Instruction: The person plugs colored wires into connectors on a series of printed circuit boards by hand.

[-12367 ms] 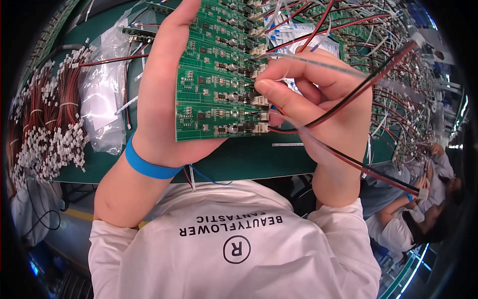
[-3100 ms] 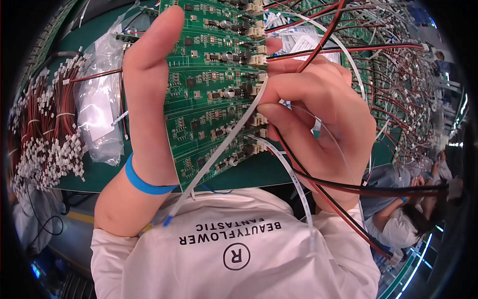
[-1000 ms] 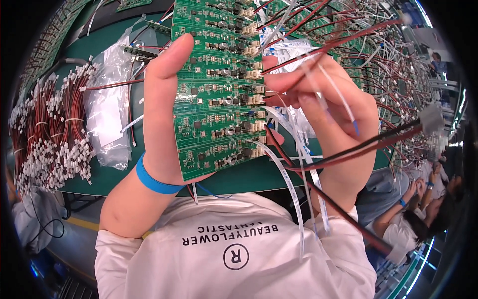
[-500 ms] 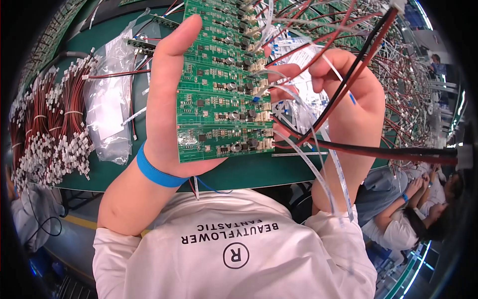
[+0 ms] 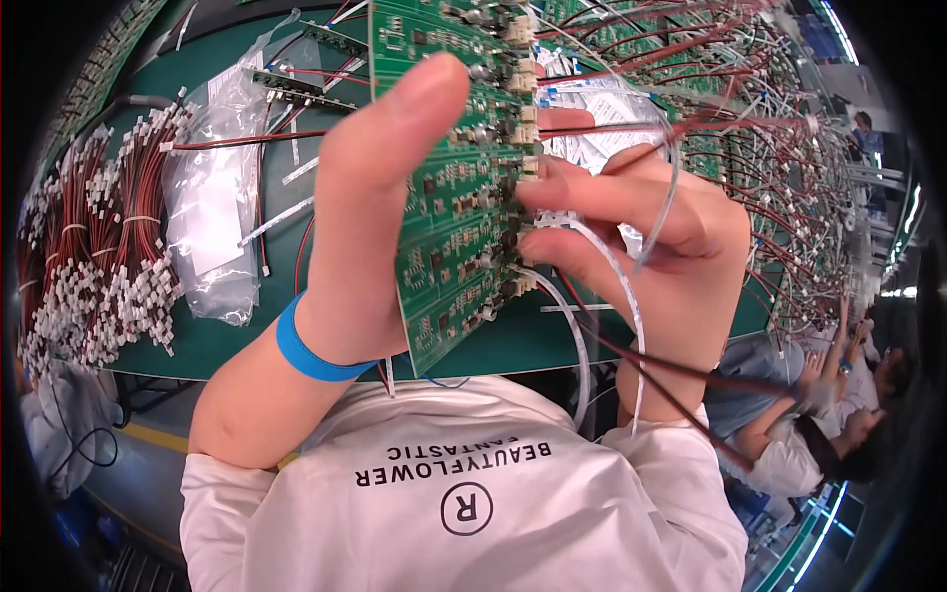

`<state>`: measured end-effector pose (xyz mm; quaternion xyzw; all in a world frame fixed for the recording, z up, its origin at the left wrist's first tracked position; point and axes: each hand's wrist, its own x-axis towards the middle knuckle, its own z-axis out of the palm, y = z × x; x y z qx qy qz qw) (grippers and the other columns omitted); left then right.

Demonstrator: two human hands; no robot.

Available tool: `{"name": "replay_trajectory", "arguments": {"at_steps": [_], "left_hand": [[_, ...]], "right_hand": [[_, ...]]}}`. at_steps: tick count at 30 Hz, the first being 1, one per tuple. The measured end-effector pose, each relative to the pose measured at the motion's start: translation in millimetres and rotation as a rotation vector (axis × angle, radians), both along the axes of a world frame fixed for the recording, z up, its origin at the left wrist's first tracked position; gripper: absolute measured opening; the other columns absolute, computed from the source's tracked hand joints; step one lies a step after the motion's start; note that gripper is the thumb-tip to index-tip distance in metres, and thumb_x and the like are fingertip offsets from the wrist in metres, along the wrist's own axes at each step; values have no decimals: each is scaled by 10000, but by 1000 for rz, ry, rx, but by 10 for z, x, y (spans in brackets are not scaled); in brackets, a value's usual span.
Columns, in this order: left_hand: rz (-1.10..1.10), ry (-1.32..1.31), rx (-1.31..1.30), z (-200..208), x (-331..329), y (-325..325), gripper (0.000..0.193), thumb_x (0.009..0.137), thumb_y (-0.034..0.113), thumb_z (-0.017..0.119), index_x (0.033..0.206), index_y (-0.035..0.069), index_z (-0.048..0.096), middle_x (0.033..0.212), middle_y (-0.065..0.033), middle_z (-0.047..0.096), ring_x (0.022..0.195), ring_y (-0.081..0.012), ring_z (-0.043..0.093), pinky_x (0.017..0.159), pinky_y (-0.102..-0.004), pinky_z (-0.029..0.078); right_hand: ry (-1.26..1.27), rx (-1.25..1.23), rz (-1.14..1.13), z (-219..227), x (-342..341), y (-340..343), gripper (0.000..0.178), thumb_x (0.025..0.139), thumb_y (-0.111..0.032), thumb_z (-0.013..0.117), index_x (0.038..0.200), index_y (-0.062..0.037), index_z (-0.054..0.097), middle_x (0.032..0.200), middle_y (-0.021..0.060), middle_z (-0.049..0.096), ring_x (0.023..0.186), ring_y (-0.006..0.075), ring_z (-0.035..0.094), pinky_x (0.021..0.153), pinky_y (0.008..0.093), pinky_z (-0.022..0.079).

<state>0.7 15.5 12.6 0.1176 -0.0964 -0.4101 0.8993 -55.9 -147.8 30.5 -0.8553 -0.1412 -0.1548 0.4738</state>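
Observation:
A panel of joined green circuit boards (image 5: 434, 212) stands tilted in front of me, gripped along its left side by my left hand (image 5: 355, 207), thumb across its face. White connectors line its right edge. There my right hand (image 5: 681, 222) is closed, thumb and finger pinching the end of a white flat ribbon cable (image 5: 628, 286) at one connector. The fingertips partly hide that spot. A second flat cable (image 5: 580, 345) curves down from a lower connector. Red and black wires (image 5: 671, 367) trail from the panel to the lower right, blurred.
Bundles of dark red wires with white plugs (image 5: 128, 227) lie at the left, beside a clear plastic bag (image 5: 212, 212). A narrow board (image 5: 301, 89) sits behind it on the green table (image 5: 237, 345). More wired boards (image 5: 710, 59) spread at the far right; other people (image 5: 819, 395) sit beyond.
The panel has turned more edge-on, with its lower end lower. My right hand has moved left to the connector edge and now pinches there. The trailing red and black wires have dropped.

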Motion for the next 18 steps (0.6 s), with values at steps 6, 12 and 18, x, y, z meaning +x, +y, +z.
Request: {"name": "replay_trajectory", "arguments": {"at_steps": [6, 12, 18], "left_hand": [[39, -54, -17, -94, -31, 45, 595, 895, 495, 340, 1195, -3, 469, 1076, -147, 593, 929, -240, 599, 820, -329, 484], [38, -56, -72, -154, -21, 27, 581, 893, 479, 363, 1217, 5, 452, 1115, -154, 572, 950, -251, 589, 835, -360, 480], [57, -15, -152, -168, -55, -5, 572, 891, 461, 382, 1236, 9, 437, 1155, -160, 550, 990, -263, 573, 861, -392, 470]], "right_hand": [[-40, -153, -128, 61, -45, 111, 191, 558, 54, 755, 714, -21, 676, 654, 29, 610, 600, 118, 529, 632, 237, 476], [-96, -208, -86, 37, -52, 75, 182, 585, 56, 725, 722, -28, 641, 710, 32, 624, 645, 133, 558, 657, 262, 478], [-147, -439, -45, 62, -51, 67, 225, 590, 35, 716, 764, -67, 617, 765, 47, 634, 728, 204, 601, 764, 328, 375]]}}
